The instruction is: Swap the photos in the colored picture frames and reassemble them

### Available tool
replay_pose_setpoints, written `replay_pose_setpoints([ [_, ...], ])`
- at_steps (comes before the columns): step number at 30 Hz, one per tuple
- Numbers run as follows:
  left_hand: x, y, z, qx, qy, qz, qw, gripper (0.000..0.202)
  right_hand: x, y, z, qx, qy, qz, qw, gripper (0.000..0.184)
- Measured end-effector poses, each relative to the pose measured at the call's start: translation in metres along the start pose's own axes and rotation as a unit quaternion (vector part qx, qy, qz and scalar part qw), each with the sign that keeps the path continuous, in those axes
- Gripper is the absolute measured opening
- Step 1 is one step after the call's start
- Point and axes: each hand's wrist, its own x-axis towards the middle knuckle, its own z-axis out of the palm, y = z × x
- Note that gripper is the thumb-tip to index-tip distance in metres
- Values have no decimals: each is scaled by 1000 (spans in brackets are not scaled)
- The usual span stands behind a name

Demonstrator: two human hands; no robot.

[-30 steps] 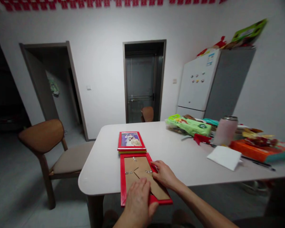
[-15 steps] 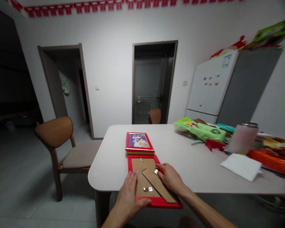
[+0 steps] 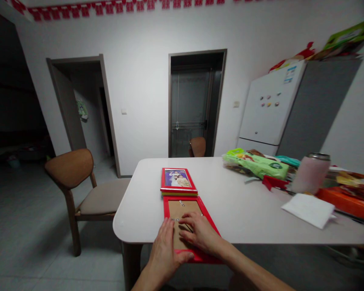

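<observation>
A red picture frame [image 3: 210,222] lies face down on the table, its near end reaching past the table's edge. Its brown backing board [image 3: 176,209] faces up and carries small metal clips. My left hand [image 3: 164,249] rests along the frame's left rim with fingers stretched out, the thumb spread over the near rim. Over the middle of the backing is my right hand [image 3: 202,233], its fingers apart and slightly bent, covering most of the stand leg. Just beyond, touching or nearly so, sits a stack topped by a red-framed photo [image 3: 178,178].
On the right of the white table [image 3: 148,190] are a green wipes pack [image 3: 261,165], a pink bottle [image 3: 311,173], folded white paper [image 3: 308,210] and an orange box [image 3: 346,204]. A wooden chair [image 3: 69,167] stands left.
My right hand has moved left from the frame's right rim to the middle of the backing. My left hand stays on the left rim.
</observation>
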Motion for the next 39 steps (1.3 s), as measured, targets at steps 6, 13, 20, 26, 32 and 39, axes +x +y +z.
replay_pose_setpoints([
  [6, 1, 4, -3, -22, -3, -4, 1000, 85, 34, -9, 18, -37, 27, 30, 998, 22],
  [13, 0, 5, -5, -13, -19, -24, 999, 89, 54, 12, 25, -82, 57, 78, 992, 26],
  [20, 0, 4, -4, -9, -28, -38, 999, 93, 66, 38, 21, -133, 78, 154, 976, 28],
  [26, 0, 5, -5, -7, -26, -40, 999, 94, 64, 29, 17, -120, 71, 150, 979, 27],
  [32, 0, 7, -7, -6, -25, -41, 999, 95, 23, 26, -10, -58, 61, 90, 992, 32],
  [39, -1, 9, -10, 1, -45, -41, 998, 92, -19, 15, -15, -53, 25, 93, 994, 34],
])
